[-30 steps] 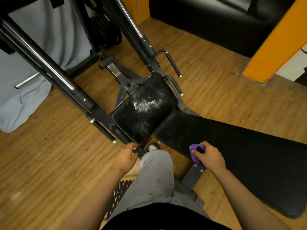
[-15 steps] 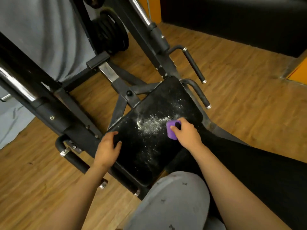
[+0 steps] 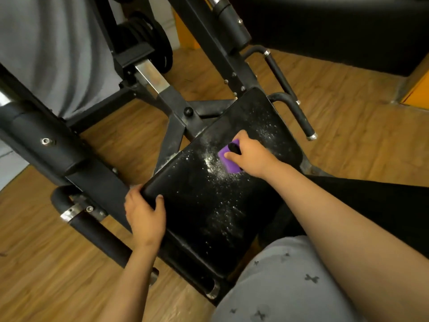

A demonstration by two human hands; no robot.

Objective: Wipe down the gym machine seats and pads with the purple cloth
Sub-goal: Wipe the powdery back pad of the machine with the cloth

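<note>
Seat [image 3: 199, 205]: black, padded, mounted on a dark steel frame [image 3: 58, 145]. White dust [image 3: 212, 162] lies scattered across its top, thickest near the middle and thinner towards the far right corner.

Cloth [image 3: 228, 163]: purple, folded small, pressed flat on the seat at the right edge of the thickest dust.

Right hand [image 3: 251, 155]: on top of the cloth, fingers curled round it, pushing it down on the seat; forearm reaches in from the lower right.

Left hand [image 3: 145, 214]: grips the near left corner of the seat, thumb on the top face, fingers wrapped over the edge.

Handles [image 3: 299, 112]: two black bars with metal end caps, just beside the seat's far right corner.

Plates [image 3: 160, 49]: black weight discs, stacked at the back of the frame, well apart from the seat.

Back pad [image 3: 383, 205]: long, black, to the right of the seat, partly under the right forearm.

Knee [image 3: 290, 282]: grey patterned trouser leg, at the seat's near right side.

Sheet [image 3: 46, 54]: grey fabric hanging behind the frame, upper left.

Floor [image 3: 348, 126]: wood-pattern boards under everything.
</note>
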